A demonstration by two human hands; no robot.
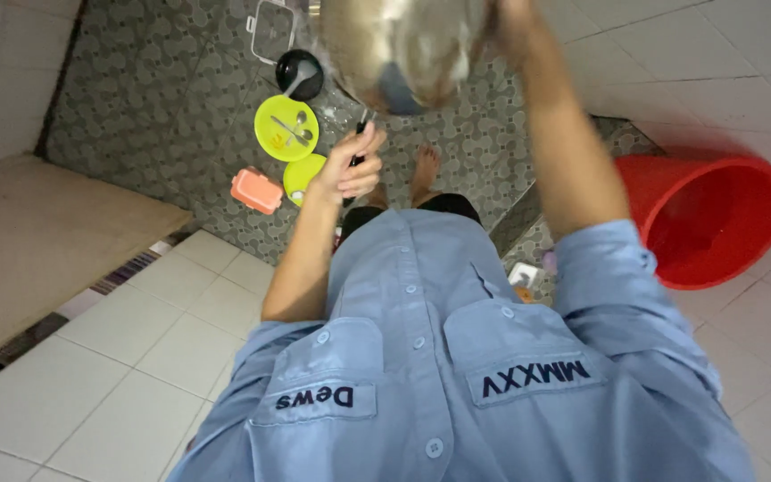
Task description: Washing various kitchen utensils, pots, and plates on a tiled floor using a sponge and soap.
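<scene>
My right hand is raised at the top edge of the view and grips the rim of a blurred metal pot, held up over the dark patterned floor. My left hand is lower, just under the pot, with its fingers closed around a thin black-handled utensil whose working end I cannot make out. My blue shirt fills the lower part of the view, and my bare foot shows beyond it.
On the patterned floor lie a yellow-green plate with spoons, a second yellow-green plate, a salmon-coloured box, a black bowl with a ladle and a clear lid. A red bucket lies tipped at the right. A wooden platform is at the left.
</scene>
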